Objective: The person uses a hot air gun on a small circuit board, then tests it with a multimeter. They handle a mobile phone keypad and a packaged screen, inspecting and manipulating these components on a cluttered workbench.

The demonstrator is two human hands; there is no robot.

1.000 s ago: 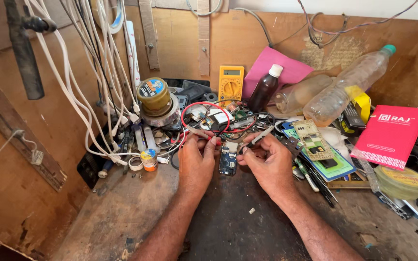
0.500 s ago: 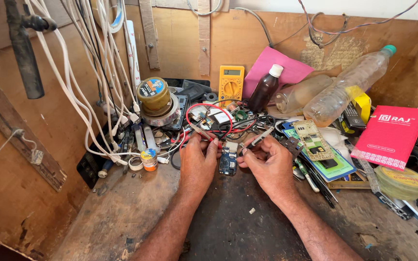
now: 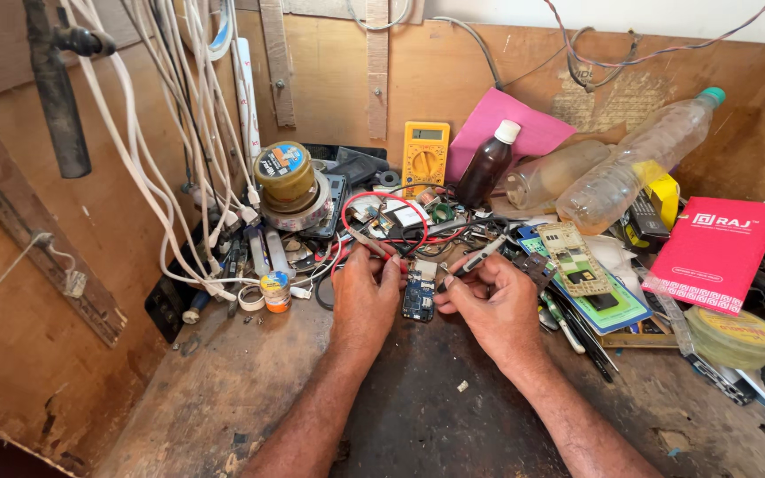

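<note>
We see a small blue board (image 3: 418,296) lying on the desk (image 3: 250,389) between our hands, long axis pointing away from us. Left hand (image 3: 367,296) pinches a red-tipped probe (image 3: 374,243); right hand (image 3: 496,305) grips a tool (image 3: 480,257); the left hand touches the board's edge, nearer.

Small circuit board (image 3: 419,296) – blue, with dark components; wire loop (image 3: 385,221) above it – red. Multimeter (image 3: 425,157) – yellow with a dark dial and grey screen. Small bottle (image 3: 486,165) – dark brown, white cap; large plastic bottle (image 3: 635,164) – clear, green cap. Flat box (image 3: 713,254) at the right – red with white print. Paper (image 3: 511,133) against the back wall – pink. Hanging cables (image 3: 179,133) – white. Tape roll (image 3: 734,336) – pale yellow-green. Bench (image 3: 223,389) – brown wood, darkly stained.
</note>
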